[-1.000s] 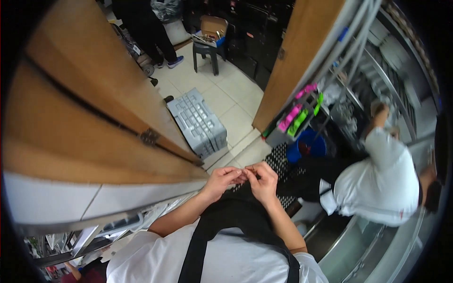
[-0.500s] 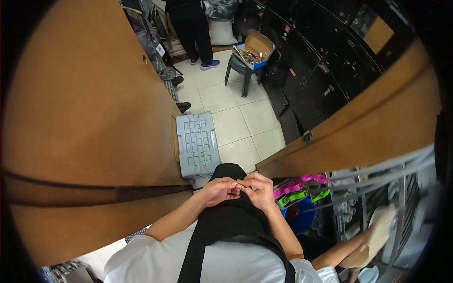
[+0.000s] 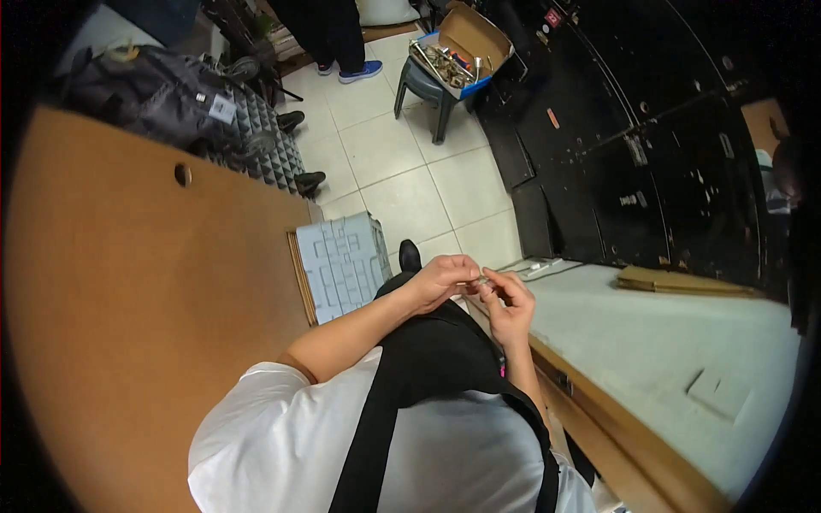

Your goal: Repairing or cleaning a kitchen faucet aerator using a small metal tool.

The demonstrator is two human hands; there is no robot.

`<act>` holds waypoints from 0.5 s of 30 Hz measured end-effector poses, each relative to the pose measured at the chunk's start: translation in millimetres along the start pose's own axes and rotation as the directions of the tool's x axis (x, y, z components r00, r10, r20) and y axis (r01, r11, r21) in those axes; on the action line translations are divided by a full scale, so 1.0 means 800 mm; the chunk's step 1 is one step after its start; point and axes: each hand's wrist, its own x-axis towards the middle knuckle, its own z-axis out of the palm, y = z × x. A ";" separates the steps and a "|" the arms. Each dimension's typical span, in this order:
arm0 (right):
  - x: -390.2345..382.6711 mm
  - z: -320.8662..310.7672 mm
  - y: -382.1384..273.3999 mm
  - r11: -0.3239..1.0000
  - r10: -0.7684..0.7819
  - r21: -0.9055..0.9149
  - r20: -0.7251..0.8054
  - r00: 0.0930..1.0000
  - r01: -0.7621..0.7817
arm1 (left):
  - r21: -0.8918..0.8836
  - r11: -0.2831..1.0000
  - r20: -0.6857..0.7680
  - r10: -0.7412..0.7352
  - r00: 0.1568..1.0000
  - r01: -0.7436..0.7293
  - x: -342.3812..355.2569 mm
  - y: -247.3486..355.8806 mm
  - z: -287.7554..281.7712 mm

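Left hand (image 3: pixel 446 282) and right hand (image 3: pixel 510 313): fingers pinched together on one small pale item (image 3: pixel 483 279), kind unclear, held between them in front of black apron (image 3: pixel 440 346). Labels: white tag (image 3: pixel 222 108) on dark bag (image 3: pixel 167 96), print too small to read; red sticker (image 3: pixel 553 17) and orange strip (image 3: pixel 553 118) on black lockers (image 3: pixel 697 107). Also: open box (image 3: pixel 475 38) of metal pieces on dark stool (image 3: pixel 441 116); grey crate (image 3: pixel 342 261) on floor (image 3: pixel 413 205).

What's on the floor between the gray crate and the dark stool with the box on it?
Pale floor tiles lie between the gray crate and the dark stool. The head view shows it.
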 end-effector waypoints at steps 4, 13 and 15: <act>0.108 0.019 0.003 1.000 0.006 0.013 -0.101 0.995 -0.005 | 0.175 0.962 0.001 0.211 0.977 -0.208 0.067 0.099 -0.029; 0.306 0.060 0.018 0.994 0.110 0.002 0.072 0.991 -0.110 | 0.698 0.627 0.059 0.430 0.901 -0.345 0.141 0.270 -0.079; 0.345 0.077 0.042 0.983 0.165 0.054 0.137 0.977 -0.174 | 0.790 0.529 0.045 0.453 0.890 -0.309 0.156 0.294 -0.087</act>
